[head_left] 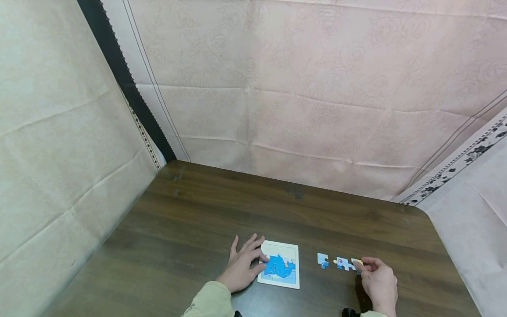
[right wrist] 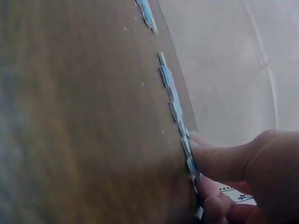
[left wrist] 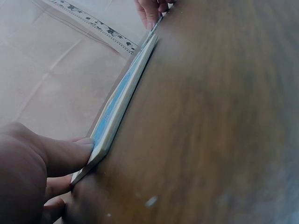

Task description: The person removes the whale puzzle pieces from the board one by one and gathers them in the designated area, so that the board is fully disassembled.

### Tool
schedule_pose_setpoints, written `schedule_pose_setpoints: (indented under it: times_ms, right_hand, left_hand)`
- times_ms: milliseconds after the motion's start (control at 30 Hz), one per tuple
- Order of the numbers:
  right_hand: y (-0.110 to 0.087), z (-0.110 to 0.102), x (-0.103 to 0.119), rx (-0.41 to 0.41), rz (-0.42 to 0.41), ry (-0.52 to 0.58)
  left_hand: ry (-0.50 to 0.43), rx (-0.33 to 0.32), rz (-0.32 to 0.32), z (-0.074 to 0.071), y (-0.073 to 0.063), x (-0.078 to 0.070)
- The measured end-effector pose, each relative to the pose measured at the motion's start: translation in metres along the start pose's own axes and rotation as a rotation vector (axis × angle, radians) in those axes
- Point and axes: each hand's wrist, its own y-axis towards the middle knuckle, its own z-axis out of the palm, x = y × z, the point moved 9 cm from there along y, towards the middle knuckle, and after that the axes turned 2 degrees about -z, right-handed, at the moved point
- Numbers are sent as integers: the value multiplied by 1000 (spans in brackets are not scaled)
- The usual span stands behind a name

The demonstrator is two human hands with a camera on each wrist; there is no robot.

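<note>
A small white-framed puzzle board [head_left: 278, 286] lies on the table, its picture a blue whale [head_left: 279, 267]. My left hand [head_left: 244, 265] rests on the board's left side with fingers spread; in the left wrist view its thumb [left wrist: 77, 151] touches the top face. Over to the right, my right hand [head_left: 379, 280] pinches a jigsaw piece [head_left: 358, 263] between thumb and fingers, which partly cover it. That piece meets another jigsaw piece [head_left: 342, 263] on its left; whether they interlock, I cannot tell. A separate blue and white jigsaw piece [head_left: 322, 259] lies between these and the board.
The brown wooden table [head_left: 222, 207] spreads out behind and beside the hands. Pale patterned cloth [head_left: 297, 88] hangs along its far edge, with more cloth [head_left: 71, 167] at the left and a white cloth [head_left: 475, 211] at the right.
</note>
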Motion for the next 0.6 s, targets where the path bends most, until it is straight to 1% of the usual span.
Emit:
schedule_pose_setpoints:
  times_ms: [300,600]
  right_hand:
    - [1,1,0,17,42,-3]
    - [1,2,-1,12,33,-14]
  left_hand:
    - [-2,2,1,0,0,1]
    - [-2,5,-5,1,0,1]
